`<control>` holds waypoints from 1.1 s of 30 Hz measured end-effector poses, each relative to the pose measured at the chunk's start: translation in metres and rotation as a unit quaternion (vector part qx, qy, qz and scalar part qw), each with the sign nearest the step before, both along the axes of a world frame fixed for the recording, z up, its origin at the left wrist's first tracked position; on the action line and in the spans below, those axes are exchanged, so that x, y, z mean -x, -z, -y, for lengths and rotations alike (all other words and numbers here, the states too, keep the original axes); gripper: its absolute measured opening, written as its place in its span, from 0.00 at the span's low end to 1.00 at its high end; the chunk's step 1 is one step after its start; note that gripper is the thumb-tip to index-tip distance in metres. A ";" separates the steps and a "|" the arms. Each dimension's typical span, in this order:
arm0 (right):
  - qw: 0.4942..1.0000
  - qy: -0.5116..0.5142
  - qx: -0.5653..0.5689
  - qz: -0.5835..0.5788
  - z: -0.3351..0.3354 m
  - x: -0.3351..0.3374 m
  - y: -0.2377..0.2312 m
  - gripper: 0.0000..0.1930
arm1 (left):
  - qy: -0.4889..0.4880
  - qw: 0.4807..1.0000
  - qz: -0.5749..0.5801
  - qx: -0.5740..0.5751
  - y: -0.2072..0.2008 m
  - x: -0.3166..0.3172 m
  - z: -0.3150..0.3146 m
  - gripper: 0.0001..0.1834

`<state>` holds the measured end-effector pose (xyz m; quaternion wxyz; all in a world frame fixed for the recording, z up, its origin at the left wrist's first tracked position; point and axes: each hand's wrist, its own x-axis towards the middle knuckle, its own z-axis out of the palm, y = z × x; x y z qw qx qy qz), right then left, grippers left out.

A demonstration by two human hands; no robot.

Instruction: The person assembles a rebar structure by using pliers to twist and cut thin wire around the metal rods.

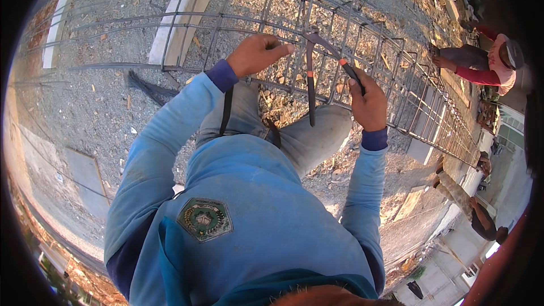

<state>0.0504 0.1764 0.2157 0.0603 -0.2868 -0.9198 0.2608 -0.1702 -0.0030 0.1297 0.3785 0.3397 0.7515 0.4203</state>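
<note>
My right hand (369, 102) grips one black-and-orange handle of a pair of pincers (314, 38). Their handles are spread wide, and the other handle hangs loose above my knee. The pincers' head is over a bar of the long steel rebar cage (220, 16), which lies in front of me. To the left of the pincers, my left hand (256, 55) is over the cage's near side, fingers curled and thumb pointing right. Whatever may be inside those fingers is hidden. A dark bundle of thin wire (148, 88) lies on the gravel near my left forearm.
White blocks (182, 39) sit under the bars, with another pale block (59, 28) farther left. At the right, a co-worker in red sleeves (501, 62) crouches by the cage. Another person (483, 218) is farther down. Gravel and rubble cover the ground.
</note>
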 end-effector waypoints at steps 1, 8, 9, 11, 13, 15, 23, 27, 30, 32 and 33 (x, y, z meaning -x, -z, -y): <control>0.997 -0.061 -0.050 -0.012 0.001 0.016 -0.009 0.13 | 0.011 0.995 0.085 -0.055 0.017 -0.021 0.001 0.29; 0.916 -0.263 -0.286 0.100 0.009 0.144 -0.039 0.09 | -0.222 0.761 0.592 -0.147 0.023 -0.036 -0.033 0.37; 0.903 -0.276 -0.299 0.136 0.011 0.159 -0.041 0.07 | -0.230 0.756 0.595 -0.145 0.028 -0.033 -0.038 0.37; 0.881 -0.312 -0.313 0.170 0.012 0.184 -0.044 0.07 | -0.255 0.757 0.590 -0.120 0.022 -0.029 -0.043 0.42; 0.856 -0.358 -0.325 0.180 0.015 0.201 -0.049 0.06 | -0.255 0.730 0.622 -0.128 0.015 -0.023 -0.044 0.43; 0.850 -0.377 -0.322 0.180 0.017 0.210 -0.054 0.06 | -0.246 0.693 0.663 -0.139 0.013 -0.017 -0.047 0.45; 0.843 -0.390 -0.303 0.214 0.020 0.230 -0.060 0.08 | -0.242 0.650 0.704 -0.151 0.007 -0.009 -0.054 0.46; 0.840 -0.392 -0.298 0.228 0.025 0.230 -0.052 0.11 | -0.263 0.593 0.733 -0.204 0.000 0.005 -0.052 0.34; 0.827 -0.409 -0.307 0.235 0.029 0.223 -0.056 0.13 | -0.253 0.559 0.742 -0.269 0.011 0.009 -0.061 0.27; 0.816 -0.423 -0.320 0.229 0.029 0.216 -0.059 0.14 | -0.242 0.543 0.749 -0.294 0.003 0.012 -0.064 0.24; 0.767 -0.451 -0.404 0.211 0.027 0.211 -0.058 0.17 | -0.265 0.551 0.743 -0.272 -0.003 0.009 -0.066 0.23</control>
